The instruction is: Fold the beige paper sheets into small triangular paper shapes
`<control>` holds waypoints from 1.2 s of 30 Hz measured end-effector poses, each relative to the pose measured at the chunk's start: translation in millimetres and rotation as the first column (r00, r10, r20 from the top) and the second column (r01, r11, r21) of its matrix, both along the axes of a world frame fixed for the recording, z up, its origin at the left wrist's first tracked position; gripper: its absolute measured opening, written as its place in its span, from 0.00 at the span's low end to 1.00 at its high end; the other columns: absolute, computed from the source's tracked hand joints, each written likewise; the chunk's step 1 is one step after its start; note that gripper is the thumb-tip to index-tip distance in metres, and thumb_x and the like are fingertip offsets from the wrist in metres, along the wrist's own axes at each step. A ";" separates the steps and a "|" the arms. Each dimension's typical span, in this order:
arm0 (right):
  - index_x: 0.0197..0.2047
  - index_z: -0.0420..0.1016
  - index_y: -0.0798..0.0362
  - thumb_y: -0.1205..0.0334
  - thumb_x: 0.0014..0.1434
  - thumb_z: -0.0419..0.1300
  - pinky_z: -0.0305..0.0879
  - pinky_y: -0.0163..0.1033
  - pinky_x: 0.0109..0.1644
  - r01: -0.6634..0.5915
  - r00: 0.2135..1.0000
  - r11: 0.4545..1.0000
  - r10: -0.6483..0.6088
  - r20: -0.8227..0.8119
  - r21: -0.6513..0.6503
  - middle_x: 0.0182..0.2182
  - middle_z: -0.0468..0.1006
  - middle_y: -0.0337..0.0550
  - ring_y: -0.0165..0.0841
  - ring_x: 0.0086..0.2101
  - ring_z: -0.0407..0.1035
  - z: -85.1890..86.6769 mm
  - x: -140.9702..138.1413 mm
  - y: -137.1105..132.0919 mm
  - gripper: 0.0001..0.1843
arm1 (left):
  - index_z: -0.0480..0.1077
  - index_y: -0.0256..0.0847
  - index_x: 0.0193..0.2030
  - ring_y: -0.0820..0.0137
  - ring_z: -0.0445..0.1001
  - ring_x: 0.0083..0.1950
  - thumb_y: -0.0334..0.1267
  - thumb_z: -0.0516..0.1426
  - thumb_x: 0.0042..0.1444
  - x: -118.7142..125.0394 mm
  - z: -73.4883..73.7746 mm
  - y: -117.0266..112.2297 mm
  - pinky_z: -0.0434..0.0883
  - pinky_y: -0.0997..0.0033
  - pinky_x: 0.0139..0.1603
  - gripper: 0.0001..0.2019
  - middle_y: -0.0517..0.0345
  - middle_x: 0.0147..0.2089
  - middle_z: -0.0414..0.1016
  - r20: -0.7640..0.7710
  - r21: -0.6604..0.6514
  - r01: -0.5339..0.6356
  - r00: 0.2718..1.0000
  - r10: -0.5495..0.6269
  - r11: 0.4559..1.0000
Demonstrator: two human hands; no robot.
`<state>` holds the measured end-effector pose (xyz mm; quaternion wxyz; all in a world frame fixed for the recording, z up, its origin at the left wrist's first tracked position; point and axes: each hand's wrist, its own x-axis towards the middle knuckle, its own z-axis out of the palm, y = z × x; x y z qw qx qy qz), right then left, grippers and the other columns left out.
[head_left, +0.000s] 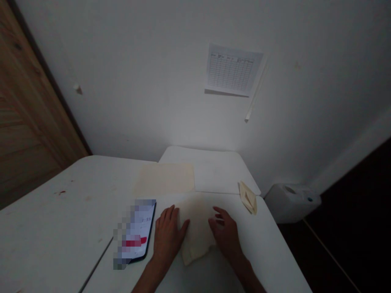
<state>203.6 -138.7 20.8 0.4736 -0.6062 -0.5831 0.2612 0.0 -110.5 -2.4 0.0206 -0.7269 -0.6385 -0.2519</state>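
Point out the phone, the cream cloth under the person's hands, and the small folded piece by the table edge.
Phone point(142, 228): head view, on its screen.
Cream cloth point(198, 232): head view, on its middle, between the hands.
Small folded piece point(248, 198): head view, on its middle.

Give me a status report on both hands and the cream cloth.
Left hand flat against the cream cloth; right hand at its right edge, fingers spread. Cloth folded on the white table. Smartphone beside left hand, off the cloth.
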 end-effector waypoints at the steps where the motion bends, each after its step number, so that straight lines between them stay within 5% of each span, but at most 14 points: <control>1: 0.55 0.68 0.52 0.54 0.56 0.60 0.73 0.46 0.42 -0.021 0.997 0.996 0.015 -0.072 -0.089 0.49 0.75 0.53 0.41 0.39 0.75 -0.6 0.7 9.9 0.24 | 0.66 0.35 0.54 0.53 0.62 0.62 0.46 0.53 0.60 0.2 0.6 0.0 0.61 0.52 0.58 0.20 0.42 0.59 0.67 0.004 -0.004 0.003 1.000 -0.003 1.000; 7: 0.58 0.62 0.58 0.51 0.49 0.66 0.72 0.45 0.38 -0.202 0.949 0.917 0.095 -0.301 -0.345 0.39 0.80 0.52 0.42 0.35 0.77 -0.6 -1.3 52.2 0.37 | 0.66 0.35 0.55 0.52 0.62 0.62 0.46 0.54 0.59 0.1 0.0 0.8 0.61 0.51 0.59 0.22 0.42 0.59 0.68 0.032 -0.022 0.024 0.999 -0.023 0.999; 11: 0.54 0.68 0.56 0.53 0.44 0.69 0.73 0.45 0.38 -0.346 0.899 0.886 0.219 -0.379 -0.309 0.39 0.81 0.50 0.43 0.36 0.77 4.5 -6.5 57.2 0.35 | 0.65 0.36 0.57 0.52 0.63 0.62 0.46 0.54 0.58 -1.2 -4.9 1.7 0.61 0.49 0.59 0.23 0.43 0.58 0.69 0.104 -0.013 0.082 0.991 -0.080 0.997; 15: 0.49 0.72 0.56 0.54 0.40 0.71 0.73 0.46 0.39 -0.302 0.900 0.910 0.174 -0.400 -0.284 0.40 0.81 0.50 0.45 0.38 0.76 9.2 -4.9 50.2 0.33 | 0.64 0.38 0.56 0.52 0.65 0.60 0.50 0.56 0.55 -1.9 -3.8 5.1 0.64 0.47 0.58 0.25 0.42 0.59 0.68 0.364 0.045 0.075 0.927 -0.086 0.996; 18: 0.51 0.72 0.57 0.51 0.40 0.71 0.73 0.47 0.38 -0.320 0.852 0.908 0.152 -0.502 -0.269 0.39 0.81 0.51 0.45 0.37 0.76 10.9 2.9 40.8 0.35 | 0.64 0.38 0.55 0.55 0.75 0.46 0.55 0.59 0.50 1.5 5.5 9.9 0.73 0.51 0.46 0.30 0.44 0.52 0.72 0.674 -0.031 0.033 0.739 -0.004 0.999; 22: 0.49 0.72 0.57 0.51 0.40 0.72 0.73 0.47 0.38 -0.284 0.826 0.928 0.110 -0.552 -0.241 0.39 0.81 0.52 0.46 0.36 0.76 7.6 14.9 31.5 0.34 | 0.70 0.38 0.45 0.65 0.76 0.32 0.56 0.63 0.45 14.1 18.7 19.4 0.72 0.69 0.28 0.26 0.52 0.37 0.77 0.926 -0.157 0.227 0.371 0.063 0.961; 24: 0.49 0.72 0.57 0.52 0.39 0.73 0.73 0.47 0.37 -0.276 0.816 0.932 0.098 -0.570 -0.235 0.38 0.81 0.52 0.46 0.36 0.76 4.0 19.1 29.5 0.34 | 0.71 0.37 0.40 0.65 0.76 0.31 0.55 0.65 0.43 21.9 21.7 24.8 0.69 0.73 0.23 0.24 0.53 0.33 0.78 0.958 -0.174 0.297 0.272 0.091 0.939; 36: 0.49 0.71 0.56 0.51 0.43 0.72 0.72 0.46 0.40 -0.290 0.801 0.917 0.077 -0.594 -0.273 0.40 0.80 0.53 0.45 0.38 0.76 6.4 28.0 19.6 0.33 | 0.76 0.36 0.29 0.72 0.70 0.20 0.54 0.65 0.43 30.6 23.5 23.2 0.63 0.77 0.18 0.20 0.57 0.23 0.76 0.946 -0.243 0.386 0.296 0.130 0.890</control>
